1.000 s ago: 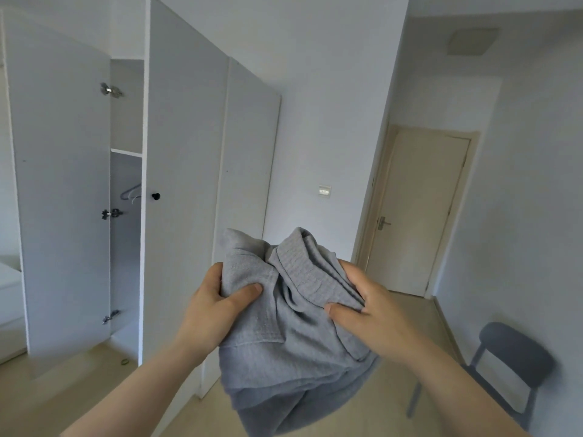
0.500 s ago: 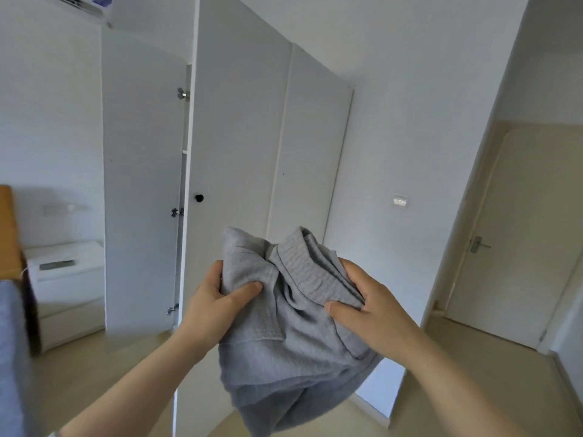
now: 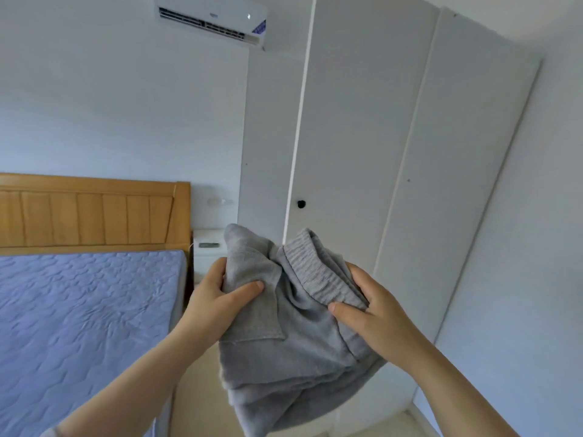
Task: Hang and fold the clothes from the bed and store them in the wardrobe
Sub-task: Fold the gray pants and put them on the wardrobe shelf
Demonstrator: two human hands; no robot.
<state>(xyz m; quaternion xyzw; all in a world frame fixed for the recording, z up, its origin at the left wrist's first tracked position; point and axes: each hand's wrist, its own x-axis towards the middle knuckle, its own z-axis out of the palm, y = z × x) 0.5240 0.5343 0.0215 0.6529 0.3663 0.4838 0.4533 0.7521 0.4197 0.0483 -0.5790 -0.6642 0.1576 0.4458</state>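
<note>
Head view, single entry.

1. Grey garment (image 3: 284, 351): soft sweat fabric, bunched. It has a ribbed band along its upper right edge and a stitched patch pocket on its left face. It is held up in the air near the camera, between both hands, with its lower folds hanging loose. It sits in front of the wardrobe and to the right of the bed, resting on neither.

2. Left hand (image 3: 217, 298): grasps the garment's left fold. The thumb is pressed flat on the front of the cloth and the fingers are wrapped behind it, out of sight.

3. Right hand (image 3: 375, 313): grips the garment at the ribbed band. The thumb lies on the front just below the ribbing and the fingers curl round the far side.

4. Wardrobe (image 3: 362, 152): tall, white, flat-fronted, filling the right half of the scene. One door carries a small black knob (image 3: 301, 204). A further white panel stands to the left of that door; whether it is an open door cannot be told.

5. Bed (image 3: 79, 326): on the left, with a blue quilted mattress surface and a wooden headboard (image 3: 88, 212) against the far wall.

6. Nightstand (image 3: 208, 247): white, between the headboard and the wardrobe, partly hidden by the garment. A small dark item lies on top, too small to identify.

7. Air conditioner (image 3: 211, 20): white wall unit, high on the far wall, just left of the wardrobe.

8. Floor (image 3: 419, 421): pale, visible at the lower right.
</note>
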